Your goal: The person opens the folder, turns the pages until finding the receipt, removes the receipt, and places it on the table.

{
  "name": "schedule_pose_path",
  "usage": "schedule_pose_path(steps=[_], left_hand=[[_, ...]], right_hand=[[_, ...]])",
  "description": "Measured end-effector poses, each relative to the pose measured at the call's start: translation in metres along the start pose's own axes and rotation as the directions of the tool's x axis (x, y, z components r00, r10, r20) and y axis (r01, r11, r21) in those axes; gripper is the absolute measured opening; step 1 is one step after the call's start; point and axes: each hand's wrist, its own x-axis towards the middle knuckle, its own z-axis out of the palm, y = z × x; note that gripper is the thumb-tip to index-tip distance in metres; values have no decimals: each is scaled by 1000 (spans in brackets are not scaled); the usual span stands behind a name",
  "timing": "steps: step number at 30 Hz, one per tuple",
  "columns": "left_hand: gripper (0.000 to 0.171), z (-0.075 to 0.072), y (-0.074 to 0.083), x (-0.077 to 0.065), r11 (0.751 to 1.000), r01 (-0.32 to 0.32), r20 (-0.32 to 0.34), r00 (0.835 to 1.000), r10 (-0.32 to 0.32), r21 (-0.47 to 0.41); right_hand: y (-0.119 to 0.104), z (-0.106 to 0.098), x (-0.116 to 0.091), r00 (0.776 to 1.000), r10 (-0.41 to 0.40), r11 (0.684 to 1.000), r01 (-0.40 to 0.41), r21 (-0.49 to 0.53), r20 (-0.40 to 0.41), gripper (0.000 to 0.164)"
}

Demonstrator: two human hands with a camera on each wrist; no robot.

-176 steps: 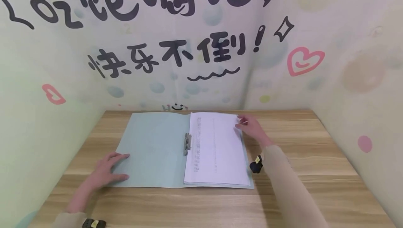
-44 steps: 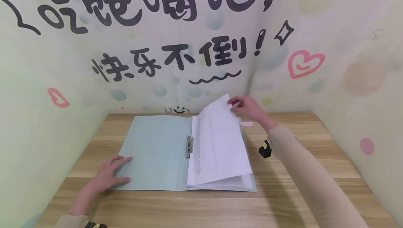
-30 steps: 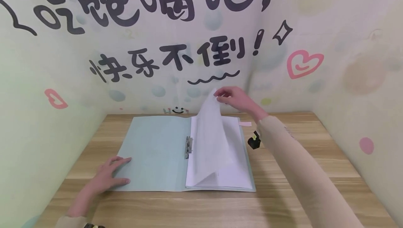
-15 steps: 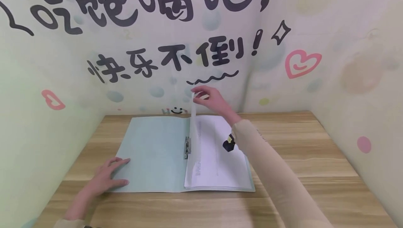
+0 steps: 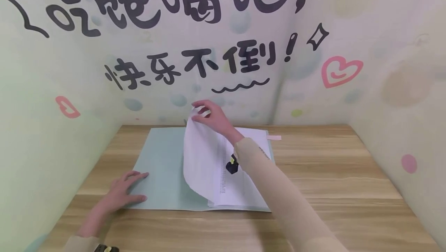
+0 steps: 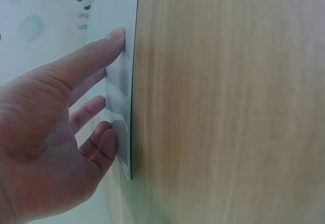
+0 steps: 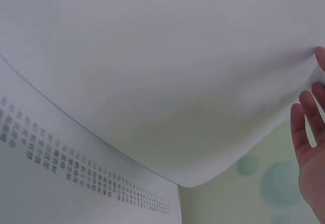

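A pale blue folder (image 5: 160,167) lies spread on the wooden table, its right side bearing a stack of printed sheets (image 5: 244,190). My right hand (image 5: 214,118) pinches the top corner of one raised sheet (image 5: 198,159), which curves over the folder's spine toward the left. In the right wrist view this sheet (image 7: 152,82) spans most of the picture above a page of printed rows (image 7: 76,168). The raised sheet hides the metal clip. My left hand (image 5: 122,192) rests on the folder's lower left edge with fingers spread; the left wrist view shows its thumb and fingers touching the cover (image 6: 119,92).
A pink tab (image 5: 274,138) sticks out beyond the folder's upper right edge. The wooden table (image 5: 331,167) reaches back to a wall (image 5: 223,101) with painted lettering. Further walls stand at both sides. A black device (image 5: 232,165) sits at the right wrist.
My right hand has lifted the top sheet by its upper right corner and carried it leftward, past the spine. Another printed page now shows beneath. The left hand has stayed on the cover.
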Motion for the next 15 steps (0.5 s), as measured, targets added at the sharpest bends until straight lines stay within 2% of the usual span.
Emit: schedule_pose_path(steps=[4, 9, 15], left_hand=[[73, 0, 1, 1, 1000, 6, 3, 1000, -6, -7], [73, 0, 1, 1, 1000, -4, 0, 1000, 4, -5], [73, 0, -1, 0, 1000, 18, 17, 1000, -17, -19]], right_hand=[[-2, 11, 1, 999, 16, 1000, -15, -26, 46, 51], [0, 23, 2, 994, 22, 994, -11, -109, 106, 59], [11, 39, 3, 988, 18, 984, 10, -178, 152, 71]])
